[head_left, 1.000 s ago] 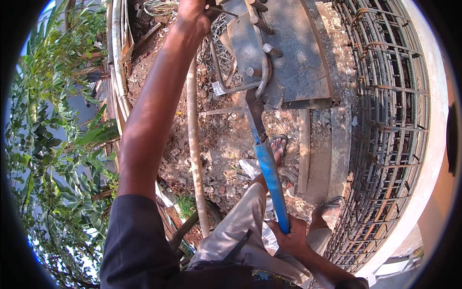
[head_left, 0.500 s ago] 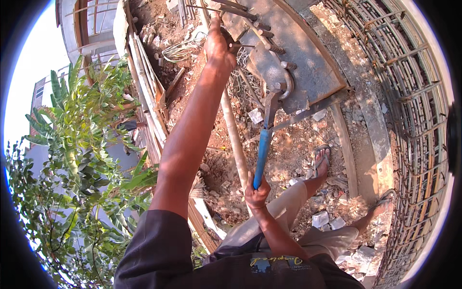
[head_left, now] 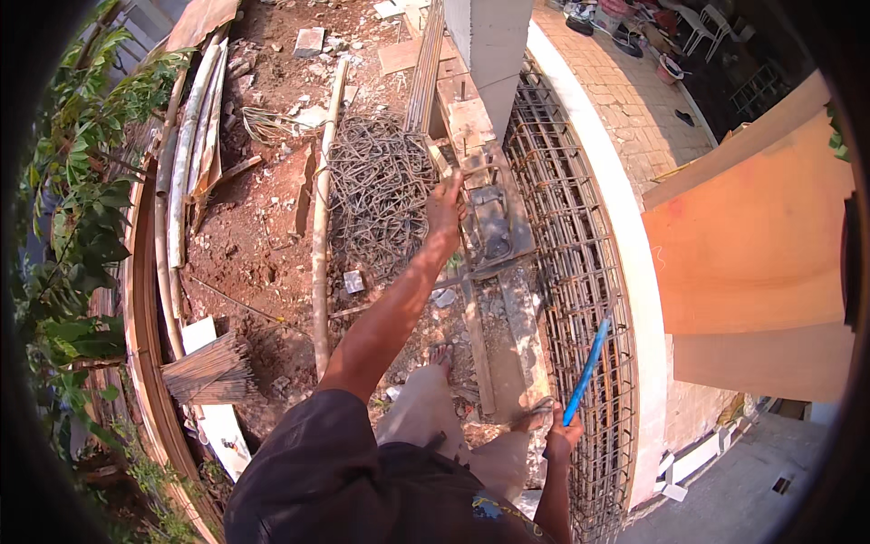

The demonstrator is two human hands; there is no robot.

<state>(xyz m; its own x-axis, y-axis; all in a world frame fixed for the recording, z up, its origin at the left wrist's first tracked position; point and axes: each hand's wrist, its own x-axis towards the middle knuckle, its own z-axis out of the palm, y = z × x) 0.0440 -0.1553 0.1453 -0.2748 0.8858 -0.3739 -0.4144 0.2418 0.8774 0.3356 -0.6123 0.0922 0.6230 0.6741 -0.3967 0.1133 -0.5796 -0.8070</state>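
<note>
My left hand [head_left: 444, 208] reaches forward to the bending bench, its fingers closed around steel rod at the left side of the dark metal plate [head_left: 494, 227] with pegs. My right hand [head_left: 562, 435] grips the lower end of a long blue-handled metal bar tool [head_left: 587, 367], which now stands apart from the plate, over the rebar cage [head_left: 584, 272] on the right. A tangled heap of short bent rods [head_left: 372, 190] lies beside my left hand, on its left.
Bamboo poles [head_left: 322, 227], planks [head_left: 145, 290] and a bundle of rods [head_left: 208, 372] lie on rubble soil. Foliage [head_left: 100, 181] borders the left. A grey column [head_left: 489, 63] stands ahead; a white ledge [head_left: 639, 363] and orange board [head_left: 743, 254] are at right. My feet [head_left: 535, 417] are below.
My right hand and the blue tool have moved right, off the bending pegs. The view has swung toward the right, showing the column and paved area. My left hand stays at the bench.
</note>
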